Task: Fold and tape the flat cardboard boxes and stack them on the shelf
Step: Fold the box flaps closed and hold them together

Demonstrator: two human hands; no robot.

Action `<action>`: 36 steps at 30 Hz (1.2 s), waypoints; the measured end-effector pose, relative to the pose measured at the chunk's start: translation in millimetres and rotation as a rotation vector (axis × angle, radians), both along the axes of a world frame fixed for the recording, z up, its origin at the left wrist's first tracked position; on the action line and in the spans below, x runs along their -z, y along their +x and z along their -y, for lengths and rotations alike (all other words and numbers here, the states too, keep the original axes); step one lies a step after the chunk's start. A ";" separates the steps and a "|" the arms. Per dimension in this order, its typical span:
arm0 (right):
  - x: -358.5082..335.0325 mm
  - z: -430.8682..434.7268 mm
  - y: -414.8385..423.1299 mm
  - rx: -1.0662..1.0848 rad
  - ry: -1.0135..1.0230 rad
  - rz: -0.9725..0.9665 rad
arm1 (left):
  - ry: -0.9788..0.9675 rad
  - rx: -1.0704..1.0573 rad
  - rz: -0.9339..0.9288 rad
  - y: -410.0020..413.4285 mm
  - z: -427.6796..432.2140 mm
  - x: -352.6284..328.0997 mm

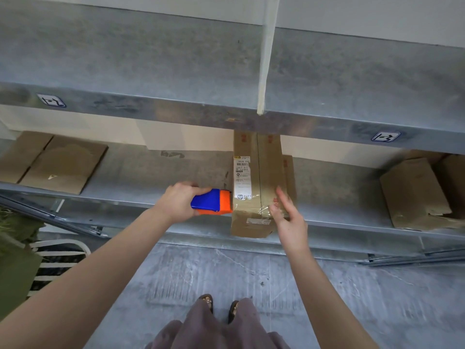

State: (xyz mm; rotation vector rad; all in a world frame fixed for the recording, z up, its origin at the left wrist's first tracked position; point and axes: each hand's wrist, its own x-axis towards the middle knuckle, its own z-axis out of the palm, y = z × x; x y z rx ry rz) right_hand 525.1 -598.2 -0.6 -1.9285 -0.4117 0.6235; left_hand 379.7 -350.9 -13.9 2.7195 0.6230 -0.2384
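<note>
A folded brown cardboard box (pixel 261 177) with a white shipping label lies on the lower metal shelf (pixel 156 172), its near end hanging over the shelf's front edge. Clear tape runs over that near end. My left hand (pixel 180 201) grips a blue and orange tape dispenser (pixel 212 201), whose orange head sits against the box's left side. My right hand (pixel 285 210) lies with straight fingers against the box's right side near the taped end. Flat cardboard boxes (pixel 57 162) lie on the same shelf at the far left.
Another brown box (pixel 415 195) with a torn flap stands on the shelf at the right. An upper shelf (pixel 176 66) juts out overhead with a white post (pixel 265 59). A striped basket (pixel 55 263) stands on the grey floor at left, my feet below.
</note>
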 end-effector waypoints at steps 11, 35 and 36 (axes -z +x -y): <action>0.1 2.5 5.1 -0.004 0.008 -0.030 | 0.097 -0.003 -0.103 18.5 -42.8 10.6; 7.0 33.4 8.2 -0.225 -0.086 0.492 | -0.075 0.231 0.303 5.8 96.6 -10.8; 9.3 37.0 7.1 -0.265 -0.124 0.573 | -0.057 0.237 0.295 6.9 99.9 -7.6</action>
